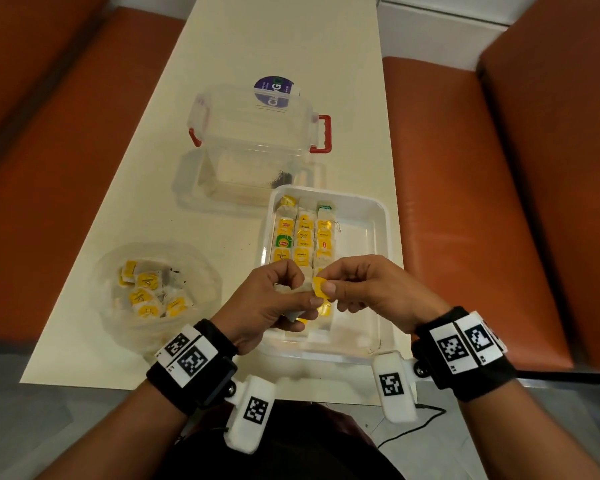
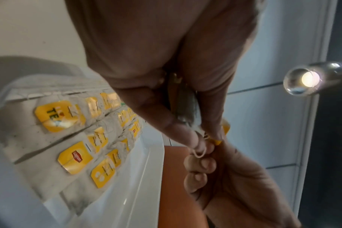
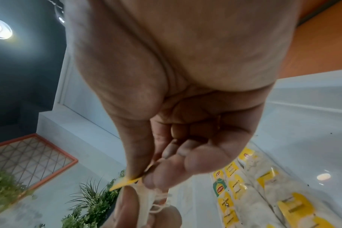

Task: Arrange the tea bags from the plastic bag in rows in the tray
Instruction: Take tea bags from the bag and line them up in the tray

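Over the near end of the white tray, both hands hold one tea bag. My left hand grips the paper pouch. My right hand pinches its yellow tag between thumb and forefinger; the tag and a loop of white string show in the right wrist view. Three rows of yellow-tagged tea bags lie in the left part of the tray. The clear plastic bag with several more tea bags sits on the table to the left.
A clear lidded container with red latches stands behind the tray, on top of another clear box. The cream table is narrow, with orange bench seats on both sides. The tray's right side holds no bags.
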`<action>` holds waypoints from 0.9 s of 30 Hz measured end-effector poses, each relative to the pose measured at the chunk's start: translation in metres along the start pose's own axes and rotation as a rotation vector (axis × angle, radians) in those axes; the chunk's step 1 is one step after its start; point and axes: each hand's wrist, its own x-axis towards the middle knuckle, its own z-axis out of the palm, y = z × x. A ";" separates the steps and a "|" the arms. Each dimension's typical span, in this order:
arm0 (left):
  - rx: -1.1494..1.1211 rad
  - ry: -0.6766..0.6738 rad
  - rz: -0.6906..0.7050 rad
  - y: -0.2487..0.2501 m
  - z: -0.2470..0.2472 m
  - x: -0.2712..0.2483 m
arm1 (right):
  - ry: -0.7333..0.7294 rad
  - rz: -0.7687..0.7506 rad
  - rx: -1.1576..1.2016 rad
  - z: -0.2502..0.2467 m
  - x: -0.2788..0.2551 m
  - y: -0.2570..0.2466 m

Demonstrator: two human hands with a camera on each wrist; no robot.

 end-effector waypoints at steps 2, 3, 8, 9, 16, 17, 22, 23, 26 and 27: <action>0.064 0.003 0.015 -0.001 0.001 0.001 | -0.029 0.010 -0.009 0.000 0.001 0.000; 0.091 0.001 0.021 -0.002 0.002 0.001 | -0.042 0.010 -0.024 0.001 0.001 -0.001; 0.088 -0.045 0.030 -0.004 0.002 0.003 | -0.044 0.021 -0.045 0.002 0.005 -0.001; 0.080 -0.058 0.026 -0.004 0.002 0.003 | -0.028 0.019 -0.045 0.001 0.005 -0.001; 0.121 -0.034 -0.013 -0.004 -0.004 0.002 | 0.058 0.018 -0.013 -0.004 0.008 0.001; 0.136 -0.035 -0.018 -0.004 -0.005 0.002 | 0.065 0.016 -0.023 -0.005 0.008 0.001; 0.188 -0.034 -0.031 -0.007 -0.004 0.001 | 0.082 -0.002 -0.072 -0.007 0.007 0.000; 0.195 -0.033 -0.032 -0.007 -0.004 0.001 | 0.083 -0.004 -0.081 -0.007 0.007 0.000; 0.215 -0.024 -0.050 -0.009 -0.002 0.002 | 0.093 -0.010 -0.123 -0.007 0.008 0.000; 0.223 -0.021 -0.057 -0.009 -0.002 0.002 | 0.094 -0.012 -0.141 -0.007 0.008 0.000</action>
